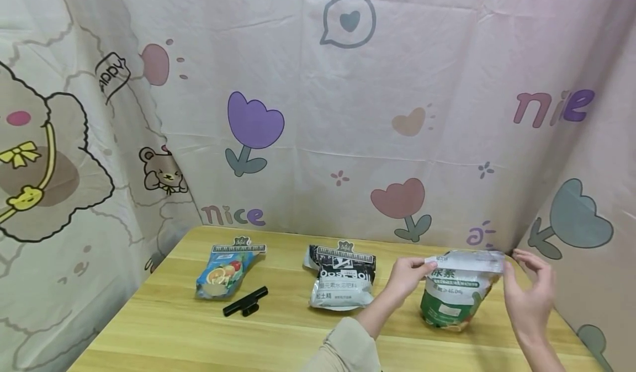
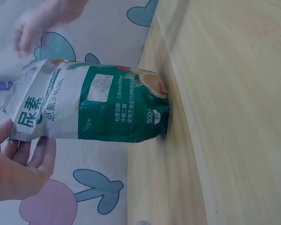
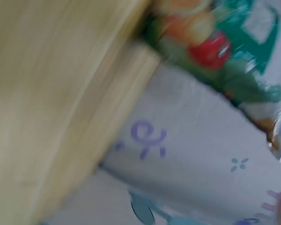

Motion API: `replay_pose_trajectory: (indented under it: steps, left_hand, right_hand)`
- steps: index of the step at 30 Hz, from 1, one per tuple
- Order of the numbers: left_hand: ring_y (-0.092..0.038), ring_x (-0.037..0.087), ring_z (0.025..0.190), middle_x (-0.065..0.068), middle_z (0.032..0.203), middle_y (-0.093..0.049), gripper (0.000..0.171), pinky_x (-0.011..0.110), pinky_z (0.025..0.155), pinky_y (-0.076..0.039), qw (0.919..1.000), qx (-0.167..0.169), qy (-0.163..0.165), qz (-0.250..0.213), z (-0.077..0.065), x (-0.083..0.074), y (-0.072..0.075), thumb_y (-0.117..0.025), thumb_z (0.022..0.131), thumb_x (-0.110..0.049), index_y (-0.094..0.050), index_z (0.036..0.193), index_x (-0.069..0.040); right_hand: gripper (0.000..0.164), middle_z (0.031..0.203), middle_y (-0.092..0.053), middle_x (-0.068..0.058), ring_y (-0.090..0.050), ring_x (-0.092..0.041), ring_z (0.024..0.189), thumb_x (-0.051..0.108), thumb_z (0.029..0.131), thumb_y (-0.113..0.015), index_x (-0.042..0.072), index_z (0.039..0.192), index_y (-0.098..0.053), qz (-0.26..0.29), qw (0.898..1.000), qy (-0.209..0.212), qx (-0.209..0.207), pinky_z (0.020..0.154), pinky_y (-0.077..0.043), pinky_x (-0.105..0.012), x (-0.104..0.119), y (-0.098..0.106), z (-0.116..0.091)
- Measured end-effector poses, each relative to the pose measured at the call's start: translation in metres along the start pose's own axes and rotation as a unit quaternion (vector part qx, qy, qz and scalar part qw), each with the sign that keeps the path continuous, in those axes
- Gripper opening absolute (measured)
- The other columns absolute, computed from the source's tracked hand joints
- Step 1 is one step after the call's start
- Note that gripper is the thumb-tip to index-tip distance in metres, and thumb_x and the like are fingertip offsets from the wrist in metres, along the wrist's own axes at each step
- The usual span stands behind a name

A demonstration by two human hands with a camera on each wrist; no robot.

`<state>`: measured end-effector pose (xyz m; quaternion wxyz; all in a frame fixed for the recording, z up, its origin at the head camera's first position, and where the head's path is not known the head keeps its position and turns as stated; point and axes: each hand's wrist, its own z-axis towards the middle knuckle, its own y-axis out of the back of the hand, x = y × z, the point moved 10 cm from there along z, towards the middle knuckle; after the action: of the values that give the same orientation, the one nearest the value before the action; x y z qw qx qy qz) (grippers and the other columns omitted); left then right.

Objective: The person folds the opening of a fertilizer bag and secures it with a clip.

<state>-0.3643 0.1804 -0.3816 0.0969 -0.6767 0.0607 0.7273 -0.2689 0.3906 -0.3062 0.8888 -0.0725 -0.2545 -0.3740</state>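
Note:
A green and white fertilizer bag (image 1: 451,300) stands upright on the table, its white top edge folded over toward the front. My left hand (image 1: 408,278) pinches the left end of that fold between thumb and fingers. In the left wrist view, the same hand (image 2: 21,171) grips the top of the bag (image 2: 103,103). My right hand (image 1: 531,289) is beside the bag's upper right corner with its fingers loosely bent; the left wrist view shows it apart from the bag. The right wrist view catches the bag's printed fruit side (image 3: 210,51), somewhat blurred.
A black sealing clip (image 1: 245,301) lies on the wooden table (image 1: 278,339). At the back left is a blue fruit-print bag (image 1: 221,275) with a piano-pattern clip (image 1: 239,248) across its top. A black and white bag (image 1: 343,286), likewise clipped, stands mid-table. Patterned cloth (image 1: 318,112) hangs behind.

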Motion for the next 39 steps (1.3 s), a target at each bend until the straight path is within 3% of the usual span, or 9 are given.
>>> replay_pose_trajectory:
  steps: [3, 6, 11, 15, 17, 21, 24, 33, 39]
  left_hand:
    - [-0.063, 0.013, 0.075, 0.0, 0.082, -0.067, 0.021, 0.036, 0.077, -0.05, 1.0, 0.005, -0.002, 0.003, 0.001, -0.002, 0.0, -0.068, 0.083, -0.019, -0.07, 0.096, -0.002]
    - [-0.061, 0.01, 0.074, -0.002, 0.081, -0.066, 0.018, 0.029, 0.073, -0.05, 0.9995, 0.012, -0.018, 0.021, 0.001, -0.008, 0.0, -0.069, 0.083, -0.017, -0.07, 0.094, -0.002]
    - [-0.059, 0.006, 0.076, -0.003, 0.086, -0.066, 0.021, 0.02, 0.067, -0.048, 0.995, 0.013, -0.061, 0.077, 0.0, -0.019, 0.0, -0.073, 0.078, -0.008, -0.067, 0.098, -0.005]
    - [-0.058, 0.005, 0.083, -0.006, 0.103, -0.063, 0.039, 0.016, 0.067, -0.047, 0.9786, 0.019, -0.112, 0.172, -0.003, -0.032, -0.006, -0.075, 0.075, -0.006, -0.062, 0.111, -0.013]
    - [-0.057, 0.003, 0.087, -0.01, 0.107, -0.062, 0.037, 0.014, 0.069, -0.045, 0.9547, 0.027, -0.154, 0.253, -0.006, -0.041, -0.014, -0.075, 0.077, -0.012, -0.064, 0.112, -0.017]
    - [-0.056, -0.005, 0.09, -0.017, 0.1, -0.064, 0.021, 0.009, 0.071, -0.04, 0.8817, 0.027, -0.238, 0.407, -0.014, -0.054, -0.03, -0.068, 0.083, -0.025, -0.071, 0.104, -0.025]
    - [-0.056, -0.008, 0.085, -0.019, 0.094, -0.065, 0.016, 0.005, 0.067, -0.038, 0.8484, 0.016, -0.27, 0.455, -0.017, -0.056, -0.037, -0.064, 0.086, -0.029, -0.072, 0.099, -0.029]
    - [-0.053, -0.009, 0.074, -0.021, 0.086, -0.064, 0.014, 0.006, 0.061, -0.037, 0.8182, 0.032, -0.273, 0.505, -0.015, -0.051, -0.046, -0.068, 0.083, -0.03, -0.071, 0.096, -0.028]
    - [-0.051, -0.009, 0.07, -0.019, 0.082, -0.064, 0.013, 0.005, 0.061, -0.036, 0.829, 0.046, -0.263, 0.492, -0.01, -0.049, -0.049, -0.071, 0.079, -0.029, -0.07, 0.092, -0.025]
  right_hand:
    - [0.031, 0.093, -0.063, -0.02, -0.053, -0.024, 0.094, 0.022, 0.088, -0.058, -0.008, 0.092, -0.064, -0.09, 0.972, 0.212, 0.042, 0.095, -0.033, -0.023, 0.051, -0.018, -0.004]
    - [0.049, 0.096, -0.063, -0.016, -0.052, -0.028, 0.092, 0.044, 0.093, -0.047, -0.002, 0.094, -0.066, -0.135, 0.941, 0.27, 0.153, 0.096, -0.028, -0.021, 0.062, -0.046, -0.012]
    - [0.054, 0.094, -0.063, -0.01, -0.054, -0.027, 0.086, 0.05, 0.094, -0.039, 0.002, 0.097, -0.065, -0.166, 0.925, 0.243, 0.24, 0.08, -0.034, -0.031, 0.051, -0.064, -0.017]
    - [0.021, 0.084, -0.062, -0.005, -0.055, -0.023, 0.078, 0.023, 0.084, -0.064, 0.003, 0.089, -0.066, -0.16, 0.926, 0.223, 0.257, 0.072, -0.036, -0.033, 0.048, -0.067, -0.016]
    - [0.014, 0.08, -0.062, -0.003, -0.054, -0.022, 0.076, 0.006, 0.072, -0.071, 0.004, 0.085, -0.066, -0.16, 0.929, 0.208, 0.261, 0.07, -0.036, -0.031, 0.048, -0.068, -0.014]
    - [0.027, 0.075, -0.061, 0.002, -0.054, -0.017, 0.071, -0.008, 0.056, -0.076, 0.007, 0.077, -0.066, -0.162, 0.932, 0.19, 0.264, 0.07, -0.036, -0.027, 0.047, -0.068, -0.011]
    - [0.027, 0.071, -0.061, 0.005, -0.055, -0.014, 0.067, -0.008, 0.054, -0.077, 0.007, 0.073, -0.067, -0.156, 0.932, 0.202, 0.26, 0.07, -0.037, -0.025, 0.047, -0.066, -0.011]
    - [0.024, 0.081, -0.064, 0.006, -0.059, -0.016, 0.073, 0.005, 0.064, -0.08, 0.015, 0.082, -0.069, -0.189, 0.911, 0.157, 0.33, 0.062, -0.048, -0.032, 0.037, -0.075, -0.014]
    - [0.019, 0.077, -0.066, 0.004, -0.061, -0.02, 0.068, 0.006, 0.065, -0.079, 0.016, 0.078, -0.069, -0.21, 0.909, 0.133, 0.333, 0.057, -0.048, -0.038, 0.031, -0.079, -0.016]
